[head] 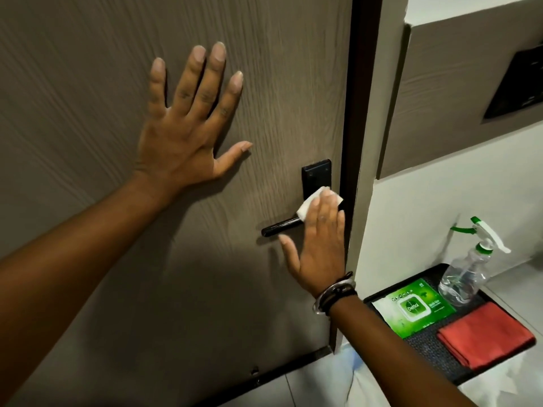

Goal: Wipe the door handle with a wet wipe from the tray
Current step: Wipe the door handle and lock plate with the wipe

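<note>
Black tray (374,298) on the floor, lower right: green wet-wipe pack (411,308), clear spray bottle (467,274) upright, folded red cloth (484,336). Door (88,69): grey-brown, wood-grain texture. Door handle (280,226): black lever, long axis roughly horizontal, free end pointing left, on a rectangular backplate. Left hand (188,127) splayed flat on the door. Right hand (318,245), fingers extended, presses the white wet wipe (305,208) against the handle's base.
</note>
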